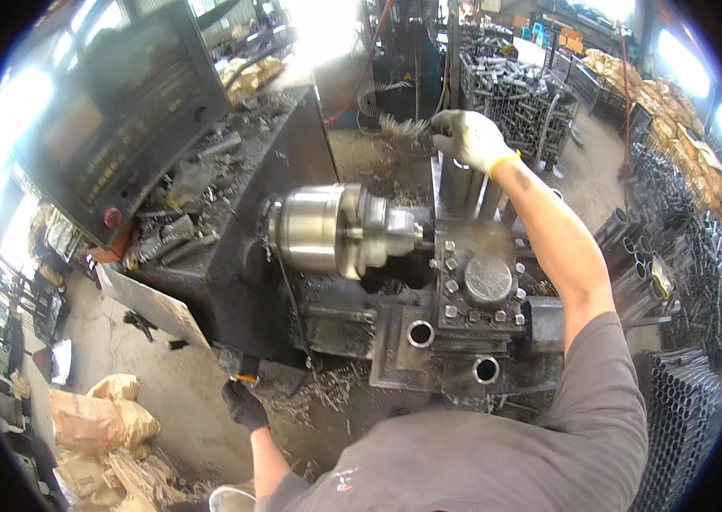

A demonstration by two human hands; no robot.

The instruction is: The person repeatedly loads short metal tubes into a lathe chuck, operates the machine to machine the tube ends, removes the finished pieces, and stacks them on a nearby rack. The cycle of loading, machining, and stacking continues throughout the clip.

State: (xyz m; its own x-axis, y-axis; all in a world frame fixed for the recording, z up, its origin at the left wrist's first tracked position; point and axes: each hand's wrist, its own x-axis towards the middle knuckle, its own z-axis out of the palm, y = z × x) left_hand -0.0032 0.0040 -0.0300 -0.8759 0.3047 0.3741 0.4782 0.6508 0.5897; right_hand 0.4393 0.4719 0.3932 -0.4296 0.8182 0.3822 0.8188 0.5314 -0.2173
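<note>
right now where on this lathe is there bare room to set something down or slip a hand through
Little bare metal shows. The flattest patch is the dark plate in front of the tool post, between its two round sockets. A hand could pass in the gap right of the chuck. The ledge under the control panel is crowded with swarf and parts, and steel tubes pack the right side.

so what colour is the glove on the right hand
Pale grey-white with a yellow cuff edge, on the right hand holding a brush; head view.
</note>
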